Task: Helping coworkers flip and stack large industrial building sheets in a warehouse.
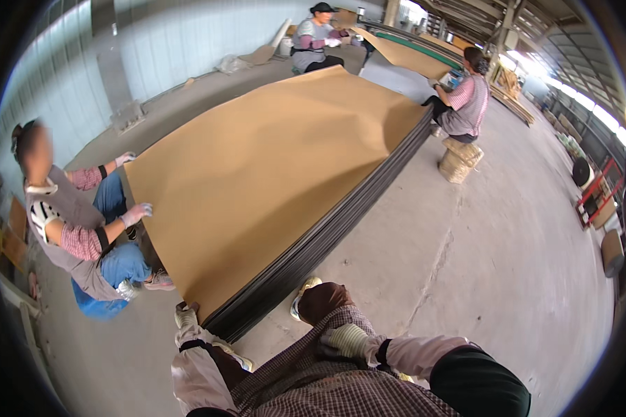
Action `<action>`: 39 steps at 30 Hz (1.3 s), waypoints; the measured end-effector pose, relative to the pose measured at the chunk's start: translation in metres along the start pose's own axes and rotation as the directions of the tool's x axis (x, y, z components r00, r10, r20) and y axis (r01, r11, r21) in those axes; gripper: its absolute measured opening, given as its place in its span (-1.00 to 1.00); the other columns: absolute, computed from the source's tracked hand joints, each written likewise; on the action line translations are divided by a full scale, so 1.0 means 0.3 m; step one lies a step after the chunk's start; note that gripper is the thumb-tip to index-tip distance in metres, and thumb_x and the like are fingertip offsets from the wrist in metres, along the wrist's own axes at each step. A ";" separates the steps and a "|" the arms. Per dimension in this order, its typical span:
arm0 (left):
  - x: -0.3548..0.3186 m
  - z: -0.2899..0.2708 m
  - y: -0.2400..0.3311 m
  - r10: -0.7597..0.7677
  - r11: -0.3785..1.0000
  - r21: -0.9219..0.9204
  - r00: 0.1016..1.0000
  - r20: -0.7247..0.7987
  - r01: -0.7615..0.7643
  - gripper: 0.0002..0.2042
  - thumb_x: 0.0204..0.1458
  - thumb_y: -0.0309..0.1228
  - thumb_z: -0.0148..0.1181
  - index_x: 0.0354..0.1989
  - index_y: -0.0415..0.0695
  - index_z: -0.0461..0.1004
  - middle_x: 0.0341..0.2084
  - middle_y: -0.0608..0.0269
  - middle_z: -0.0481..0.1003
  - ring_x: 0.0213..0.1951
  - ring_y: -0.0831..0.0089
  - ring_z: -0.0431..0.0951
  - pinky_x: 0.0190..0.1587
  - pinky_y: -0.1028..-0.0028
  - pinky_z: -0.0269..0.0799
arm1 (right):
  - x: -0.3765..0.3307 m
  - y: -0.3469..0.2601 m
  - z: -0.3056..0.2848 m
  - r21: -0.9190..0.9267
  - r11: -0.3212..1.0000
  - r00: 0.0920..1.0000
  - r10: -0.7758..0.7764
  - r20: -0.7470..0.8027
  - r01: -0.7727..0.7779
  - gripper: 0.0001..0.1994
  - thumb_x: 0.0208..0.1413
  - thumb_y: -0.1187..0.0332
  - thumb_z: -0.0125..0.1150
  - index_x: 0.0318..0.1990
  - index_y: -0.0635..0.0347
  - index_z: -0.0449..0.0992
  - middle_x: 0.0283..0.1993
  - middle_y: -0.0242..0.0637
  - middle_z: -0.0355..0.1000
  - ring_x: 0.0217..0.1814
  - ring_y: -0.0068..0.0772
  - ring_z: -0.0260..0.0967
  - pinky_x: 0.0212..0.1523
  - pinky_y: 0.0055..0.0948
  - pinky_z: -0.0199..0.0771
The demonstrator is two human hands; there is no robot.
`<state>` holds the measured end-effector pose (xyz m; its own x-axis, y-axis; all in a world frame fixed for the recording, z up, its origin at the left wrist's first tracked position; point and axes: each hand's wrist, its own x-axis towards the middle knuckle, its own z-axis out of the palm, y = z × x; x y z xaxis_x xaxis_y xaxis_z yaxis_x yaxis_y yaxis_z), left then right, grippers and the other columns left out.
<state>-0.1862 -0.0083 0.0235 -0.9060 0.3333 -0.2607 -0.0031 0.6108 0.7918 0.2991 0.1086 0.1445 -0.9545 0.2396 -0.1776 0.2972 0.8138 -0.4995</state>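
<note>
While four people sit round a low stack of dark sheets [327, 233] on the concrete floor [494, 264], one large tan sheet [257, 174] lies draped over its top, bulging in the middle and not yet flat

Item: tan sheet. Thin, flexible, roughly rectangular; covers nearly the whole stack; near corner reaches down to the wearer's left hand, far edge runs up towards two seated workers.

Item: left hand [185, 316], gloved. Sits at the near corner of the stack, touching the tan sheet's edge. Fingers appear curled at that corner, but whether they pinch the sheet or merely press on it cannot be told.

Item: right hand [344, 340], gloved. Rests on the wearer's own checked clothing [313, 382] over the knee, fingers bent loosely, holding nothing, well apart from the sheet.

Item: co-worker at the left [69, 215]. Grey apron, pink sleeves, seated on a blue seat [94, 306]; one gloved hand [135, 212] lies on the sheet's left edge.

Item: co-worker at the far right [466, 104], seated on a woven stool [458, 161] beside the far corner.

Item: co-worker at the far end [316, 38], handling a second tan sheet [410, 55] above another pile.

Progress, as judged: sheet is already brought over the stack and roughly lined up along the left edge; settling it flat, smoothing the hump and squaring the corners seem left to do
</note>
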 end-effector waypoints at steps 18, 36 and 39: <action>-0.034 -0.064 -0.211 0.138 0.830 -0.474 0.932 -0.336 -0.294 -0.47 0.01 -0.24 0.29 0.15 -0.10 0.32 0.05 0.09 0.38 0.06 0.20 0.38 0.06 0.33 0.35 | 0.044 -0.022 0.031 0.030 0.995 0.991 -0.093 -0.094 0.096 -0.72 0.03 0.19 0.17 -0.20 0.19 0.45 -0.27 -0.14 0.41 -0.27 -0.05 0.45 -0.28 -0.20 0.50; -0.295 0.136 0.294 0.345 0.455 0.427 0.597 0.725 -0.782 -0.04 -0.21 0.17 0.25 0.32 -0.15 0.05 0.29 -0.20 0.05 0.32 -0.06 0.02 0.33 0.08 -0.07 | 0.007 0.023 0.057 0.144 0.990 0.996 0.011 -0.094 0.003 -0.79 0.00 0.22 0.18 -0.25 0.09 0.50 -0.38 -0.22 0.45 -0.29 -0.11 0.46 -0.26 -0.31 0.48; -0.305 0.132 0.282 0.374 0.478 0.443 0.632 0.679 -0.759 0.00 -0.26 0.16 0.29 0.33 -0.15 0.02 0.30 -0.16 0.04 0.34 -0.01 -0.01 0.32 0.06 -0.06 | 0.013 0.015 -0.154 0.017 0.988 0.958 -0.143 -0.249 0.152 -0.79 -0.03 0.22 0.21 -0.28 0.09 0.50 -0.43 -0.25 0.45 -0.33 -0.15 0.46 -0.25 -0.30 0.48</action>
<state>-0.0868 0.0413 0.0924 -0.2863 0.9265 -0.2441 0.8733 0.3571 0.3313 0.2955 0.1378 0.1806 -0.9629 0.2454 0.1122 0.1495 0.8314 -0.5352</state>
